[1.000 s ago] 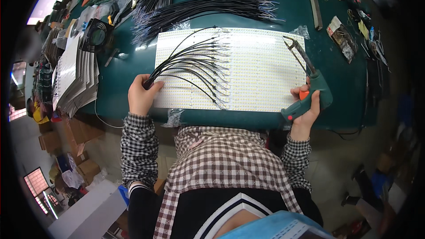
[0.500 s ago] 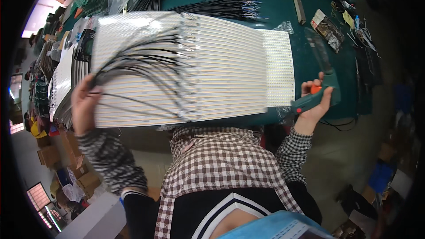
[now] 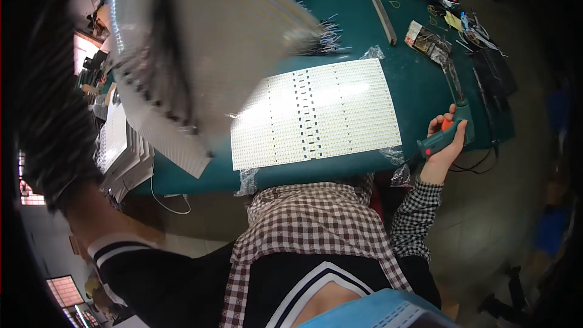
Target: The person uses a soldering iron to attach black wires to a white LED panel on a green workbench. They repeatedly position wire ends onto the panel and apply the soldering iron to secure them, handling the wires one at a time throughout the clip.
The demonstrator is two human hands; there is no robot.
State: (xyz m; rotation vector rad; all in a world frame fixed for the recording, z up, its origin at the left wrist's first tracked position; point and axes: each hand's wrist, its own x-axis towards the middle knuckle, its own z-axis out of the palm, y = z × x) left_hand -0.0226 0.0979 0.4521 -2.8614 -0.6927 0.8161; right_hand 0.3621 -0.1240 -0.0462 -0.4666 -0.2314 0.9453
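Tilting in a blur across upper left of the head view, a wired white panel (image 3: 237, 36) hangs by the raised left arm (image 3: 51, 115); left hand isn't visible, so its grip can't be told. Rt. hand (image 3: 448, 140), at frame rt., has fingers wrapped round a green soldering tool (image 3: 464, 111), tip up near a torn packet (image 3: 426, 42). An LED board (image 3: 364, 106) lies mid-frame on the green table (image 3: 419, 88); a stack of white panels (image 3: 124, 155) sits at left. Possible trouble: the dark leads (image 3: 173, 42) could snag or tear if the panel is swung fast; a hot tip, if it touches, might scorch the packet. Vs. 0.5 sec. ago: panel then covered most of the board; now it's up & left, w/ the board's dark-marked middle bared.
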